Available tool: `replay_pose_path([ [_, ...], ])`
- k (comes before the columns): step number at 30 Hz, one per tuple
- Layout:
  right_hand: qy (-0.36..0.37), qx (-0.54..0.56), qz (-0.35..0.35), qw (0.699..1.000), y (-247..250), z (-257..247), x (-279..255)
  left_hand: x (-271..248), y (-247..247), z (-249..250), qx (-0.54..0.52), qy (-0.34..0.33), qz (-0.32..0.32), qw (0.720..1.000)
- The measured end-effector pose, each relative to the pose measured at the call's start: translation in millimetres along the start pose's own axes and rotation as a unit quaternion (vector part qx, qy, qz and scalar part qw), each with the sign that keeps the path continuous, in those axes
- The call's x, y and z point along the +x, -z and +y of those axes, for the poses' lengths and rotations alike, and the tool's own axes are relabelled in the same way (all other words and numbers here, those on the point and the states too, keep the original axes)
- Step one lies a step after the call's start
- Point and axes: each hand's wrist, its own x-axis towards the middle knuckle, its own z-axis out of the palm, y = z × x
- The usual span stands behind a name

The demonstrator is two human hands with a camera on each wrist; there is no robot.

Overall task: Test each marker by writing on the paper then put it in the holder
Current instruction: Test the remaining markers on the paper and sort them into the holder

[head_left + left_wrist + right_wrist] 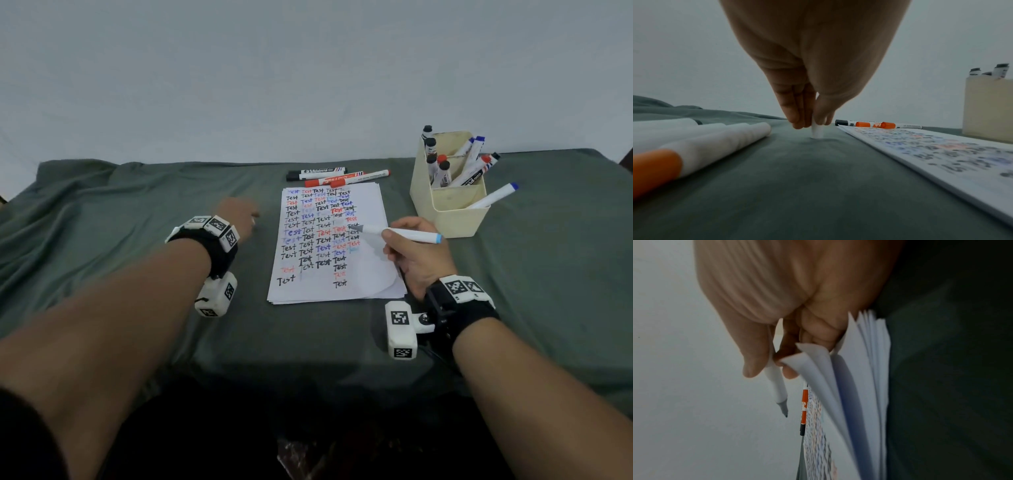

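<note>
My right hand [416, 255] pinches a white uncapped marker with a light-blue end [397, 234], its grey tip just over the right edge of the white paper stack [330, 246], beside the rows of "Test" written in black, red and blue. The heel of that hand rests on the stack's lower right corner, where the top sheets curl up. My left hand [239, 216] sits left of the paper, fingers pinched on a small white cap [816, 131] stood end-down on the grey-green cloth covering the bench [137, 240].

Beyond the paper's top edge lie four capped markers [337, 174] in a tight row: two black-capped, two red-capped. The cream plastic holder [448, 202] stands right of the paper; I count about nine markers in its rear compartment, though they overlap, and one blue-capped marker [493, 196] leaning out of the front one. The left wrist view shows more white markers [701, 144] lying near the wrist, one orange-ended; their count is unclear.
</note>
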Motion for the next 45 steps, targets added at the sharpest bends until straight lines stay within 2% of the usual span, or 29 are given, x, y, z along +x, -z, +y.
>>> replay_pose_path([
  [3,-0.023,0.044,-0.007,0.999,-1,-1,-2,5,3,4,-0.021,0.012,0.001,1.000],
  [6,-0.023,0.053,-0.014,0.998,-2,-3,-4,5,3,18,-0.110,-0.010,0.037,0.993],
  [10,-0.013,0.012,-0.017,1.000,-3,-3,-5,-2,1,45,-0.284,-0.070,0.050,0.955],
  [14,-0.006,0.002,-0.020,1.000,-1,-2,-4,-11,1,71,-0.325,-0.121,0.041,0.937],
  [22,0.002,0.003,-0.035,0.999,1,3,-3,-19,1,90,-0.349,-0.140,0.030,0.926],
  [34,0.007,-0.080,-0.037,0.996,-2,2,-5,-20,-6,96,-0.281,-0.145,0.042,0.948],
  [40,-0.010,-0.042,-0.012,0.999,-1,2,-4,-21,-13,89,-0.207,-0.183,0.036,0.960],
  [43,-0.020,-0.023,0.007,1.000,-1,2,-4,-17,-20,71,-0.132,-0.131,0.018,0.982],
  [45,-0.020,-0.008,0.016,1.000,-1,1,-4,-15,-26,57,-0.079,-0.084,-0.019,0.993],
])
